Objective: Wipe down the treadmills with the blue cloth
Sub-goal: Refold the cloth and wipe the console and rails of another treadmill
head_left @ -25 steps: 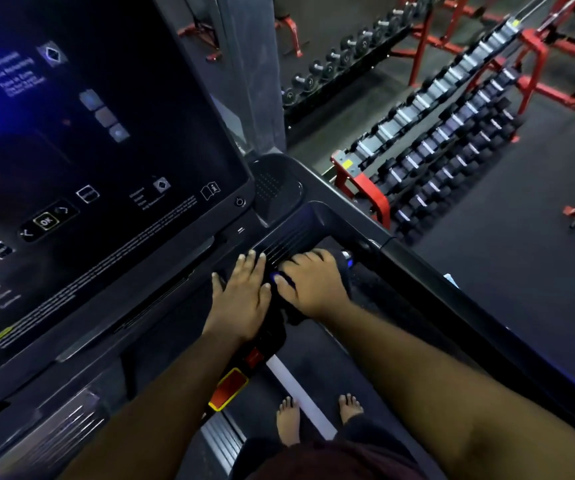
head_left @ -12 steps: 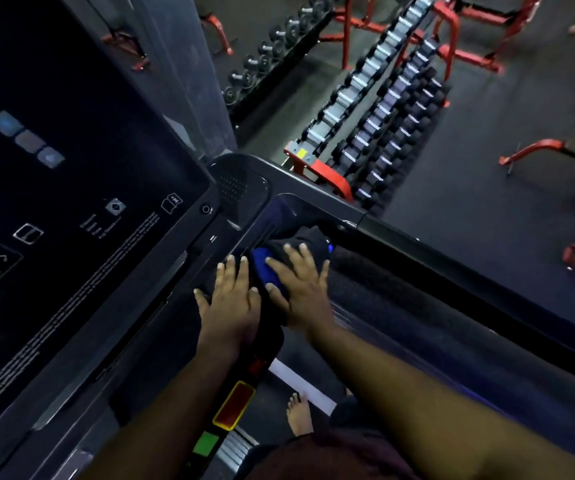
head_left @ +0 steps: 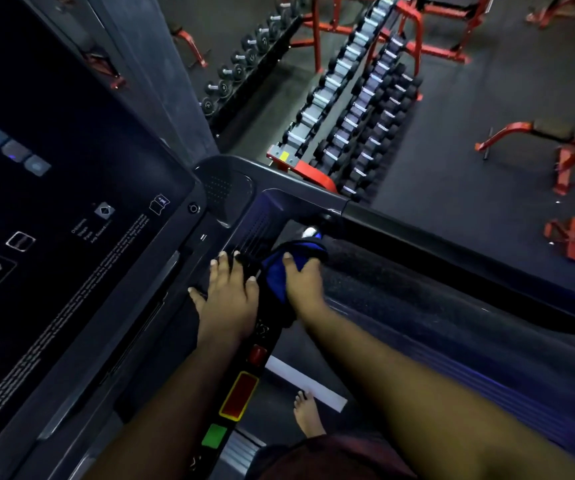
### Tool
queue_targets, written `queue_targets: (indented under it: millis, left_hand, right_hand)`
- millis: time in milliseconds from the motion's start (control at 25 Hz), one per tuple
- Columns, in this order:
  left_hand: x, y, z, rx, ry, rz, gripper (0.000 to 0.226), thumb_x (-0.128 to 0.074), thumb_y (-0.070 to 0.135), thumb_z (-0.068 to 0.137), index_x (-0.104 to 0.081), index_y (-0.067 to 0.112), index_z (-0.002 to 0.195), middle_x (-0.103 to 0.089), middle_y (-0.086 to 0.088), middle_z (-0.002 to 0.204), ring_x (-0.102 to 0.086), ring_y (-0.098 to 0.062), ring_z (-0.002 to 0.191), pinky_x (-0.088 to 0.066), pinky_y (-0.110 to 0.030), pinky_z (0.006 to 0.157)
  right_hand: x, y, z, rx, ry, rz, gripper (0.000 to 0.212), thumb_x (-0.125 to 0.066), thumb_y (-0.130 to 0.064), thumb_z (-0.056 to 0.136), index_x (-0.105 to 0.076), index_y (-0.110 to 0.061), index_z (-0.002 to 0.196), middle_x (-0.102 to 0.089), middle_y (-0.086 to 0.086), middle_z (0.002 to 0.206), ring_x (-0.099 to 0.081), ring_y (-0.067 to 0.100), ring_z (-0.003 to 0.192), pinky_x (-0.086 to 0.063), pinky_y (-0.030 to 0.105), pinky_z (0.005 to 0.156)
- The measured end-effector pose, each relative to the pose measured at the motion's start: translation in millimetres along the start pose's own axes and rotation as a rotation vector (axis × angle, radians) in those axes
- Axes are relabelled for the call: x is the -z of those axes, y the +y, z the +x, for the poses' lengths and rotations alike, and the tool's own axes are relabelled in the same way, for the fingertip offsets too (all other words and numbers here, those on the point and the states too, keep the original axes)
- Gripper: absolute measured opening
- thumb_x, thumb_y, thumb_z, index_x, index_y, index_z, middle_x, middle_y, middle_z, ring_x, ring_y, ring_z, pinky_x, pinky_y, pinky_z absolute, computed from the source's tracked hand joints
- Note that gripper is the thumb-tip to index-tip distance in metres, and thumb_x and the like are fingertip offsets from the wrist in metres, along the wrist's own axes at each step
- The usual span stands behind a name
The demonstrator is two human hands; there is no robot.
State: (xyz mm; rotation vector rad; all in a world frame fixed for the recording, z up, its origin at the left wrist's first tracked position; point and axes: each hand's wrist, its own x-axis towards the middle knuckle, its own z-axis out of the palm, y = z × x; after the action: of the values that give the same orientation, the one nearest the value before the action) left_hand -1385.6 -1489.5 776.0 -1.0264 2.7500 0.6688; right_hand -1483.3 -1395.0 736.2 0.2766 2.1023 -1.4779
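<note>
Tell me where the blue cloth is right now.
In the head view, the blue cloth lies under the right hand on the treadmill console, beside the left hand.

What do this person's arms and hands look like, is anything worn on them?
Both forearms are bare: no sleeves show. The left hand and right hand wear no gloves, and no rings, watch or bands are visible. Fingernails look short and pale. The dim light hides finer detail.

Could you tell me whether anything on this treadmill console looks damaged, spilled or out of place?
Nothing stands out: the right hand grips the blue cloth on the console, and the left hand rests flat beside it.
</note>
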Motion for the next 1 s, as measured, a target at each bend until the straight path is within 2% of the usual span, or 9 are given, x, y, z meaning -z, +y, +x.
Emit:
queue_targets:
  millis: [120,280,400,520,600,720,800,880,1000]
  left_hand:
    - [3,-2,-7,-0.074,0.038,0.001,0.074,-0.021,0.064,0.097,-0.012,0.023,0.158,-0.004,0.001,0.167,0.002,-0.014,0.153,0.012,-0.062,0.115]
    - [4,25,-26,-0.288,0.12,-0.086,0.101,-0.004,0.085,0.082,-0.046,0.018,0.146,-0.052,-0.007,0.147,-0.04,-0.017,0.142,0.015,-0.049,0.119]
    - [-14,82,-47,-0.352,-0.132,-0.505,0.092,-0.029,0.086,0.079,-0.053,0.02,0.139,-0.061,-0.001,0.136,-0.051,-0.015,0.131,-0.014,-0.034,0.121]
    - [-29,141,-64,-0.2,-0.209,-0.877,0.07,-0.066,0.072,0.071,-0.063,0.021,0.119,-0.072,0.004,0.11,-0.067,-0.01,0.104,-0.051,-0.034,0.098]
    - [-41,171,-71,-0.197,-0.153,-0.863,0.042,-0.078,0.05,0.076,-0.068,0.021,0.104,-0.074,0.005,0.096,-0.069,-0.009,0.092,-0.054,-0.026,0.084]
    - [-66,224,-89,-0.159,-0.252,-0.996,0.011,-0.068,0.027,0.09,-0.071,0.018,0.095,-0.075,-0.001,0.091,-0.068,-0.017,0.087,-0.053,-0.028,0.077]
    - [-93,269,-108,-0.063,-0.394,-1.193,0.017,-0.056,0.017,0.096,-0.071,0.01,0.1,-0.074,-0.011,0.094,-0.067,-0.024,0.088,-0.053,-0.027,0.071]
    - [-122,316,-129,0.039,-0.487,-1.29,0.027,-0.048,0.018,0.098,-0.069,0.004,0.109,-0.074,-0.018,0.103,-0.068,-0.028,0.091,-0.054,-0.029,0.075]
    - [-160,361,-151,0.064,-0.375,-1.305,0.024,-0.05,0.017,0.099,-0.069,0.011,0.113,-0.076,-0.009,0.102,-0.071,-0.017,0.09,-0.056,-0.027,0.078]
  right_hand:
    - [42,0,-22,0.306,-0.06,-0.257,0.041,-0.063,-0.025,0.094,-0.05,-0.013,0.13,-0.059,0.014,0.127,-0.057,0.031,0.116,-0.045,0.034,0.093]
    - [89,4,-57,0.534,-0.089,-0.337,0.061,-0.062,-0.02,0.094,-0.036,-0.022,0.149,-0.048,0.006,0.144,-0.05,0.022,0.128,-0.038,0.023,0.096]
    - [128,0,-72,0.633,-0.101,-0.333,0.081,-0.06,-0.017,0.094,-0.011,-0.022,0.158,-0.03,0.002,0.159,-0.038,0.014,0.139,-0.034,0.022,0.107]
    - [187,6,-77,0.701,-0.291,-0.277,0.096,-0.061,-0.008,0.087,0.004,-0.023,0.156,-0.022,-0.005,0.16,-0.029,0.005,0.145,-0.028,0.024,0.117]
    - [235,16,-77,0.612,-0.39,-0.129,0.086,-0.054,-0.001,0.091,-0.001,-0.025,0.155,-0.04,-0.006,0.15,-0.048,-0.004,0.127,-0.037,0.015,0.105]
    - [311,39,-64,0.431,-0.194,0.016,0.065,-0.053,-0.01,0.099,-0.023,-0.034,0.152,-0.059,-0.004,0.124,-0.057,0.005,0.103,-0.048,0.021,0.085]
    - [356,57,-49,0.343,-0.15,0.04,0.059,-0.061,-0.02,0.098,-0.032,-0.038,0.146,-0.057,-0.005,0.129,-0.056,0.009,0.11,-0.048,0.023,0.085]
    - [397,66,-39,0.281,-0.211,0.117,0.046,-0.063,-0.014,0.097,-0.046,-0.03,0.136,-0.064,-0.007,0.123,-0.062,0.005,0.108,-0.05,0.021,0.086]
    - [453,68,-32,0.355,-0.049,0.152,0.034,-0.071,-0.001,0.088,-0.054,-0.019,0.112,-0.069,-0.005,0.101,-0.067,-0.006,0.085,-0.05,0.014,0.076]
